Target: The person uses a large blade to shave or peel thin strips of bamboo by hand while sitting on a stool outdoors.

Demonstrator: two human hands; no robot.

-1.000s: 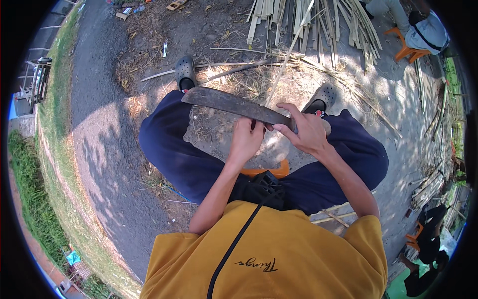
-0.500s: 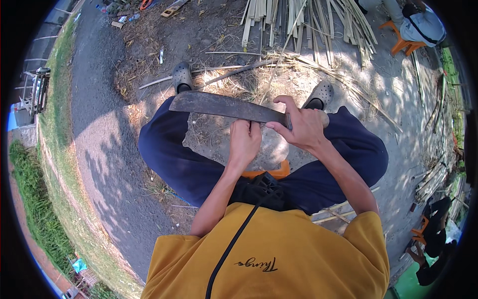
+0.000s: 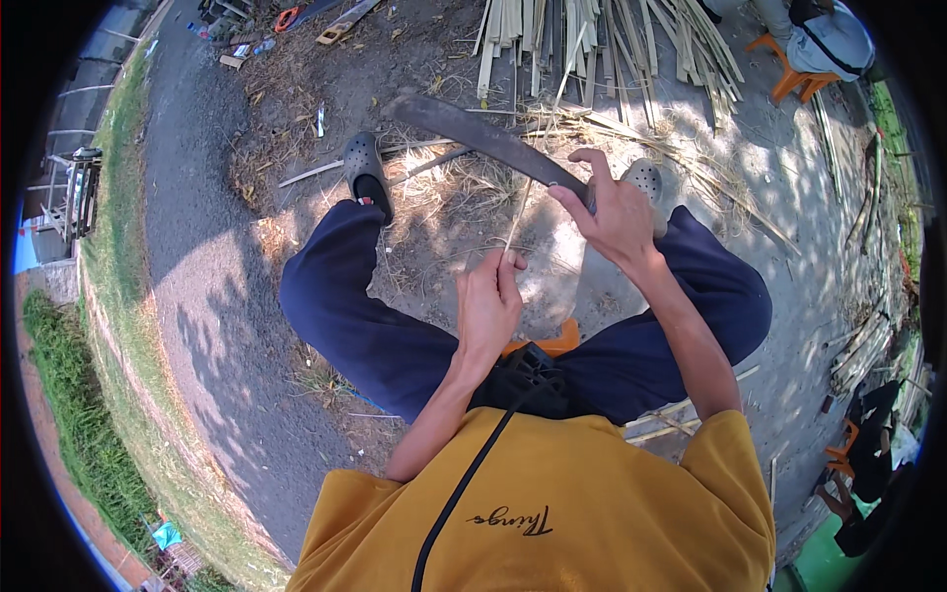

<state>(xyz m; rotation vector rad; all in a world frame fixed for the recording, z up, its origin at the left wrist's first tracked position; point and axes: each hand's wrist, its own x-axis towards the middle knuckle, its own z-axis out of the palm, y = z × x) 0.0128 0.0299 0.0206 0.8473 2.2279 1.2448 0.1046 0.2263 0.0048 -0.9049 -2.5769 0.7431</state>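
Note:
My right hand grips a machete by its handle, index finger stretched out to the side. The long dark blade points to the far left, above the ground between my feet. Closer to my body, my left hand is closed, thumb and fingers pinching a thin pale bamboo strip. From my fingertips the strip runs away from me toward the blade, near its handle end. Beyond that, its course is hard to follow; whether blade and strip touch I cannot tell.
Many split bamboo slats lie on the ground ahead. Shavings and loose strips surround my clog-shod feet. Ahead left are a handsaw and small litter. People sit on orange stools far right and lower right. A paved road runs along the left.
The machete has moved away from me, its tip swinging farther forward. My left hand has drawn back slightly toward my body, so the hands are farther apart.

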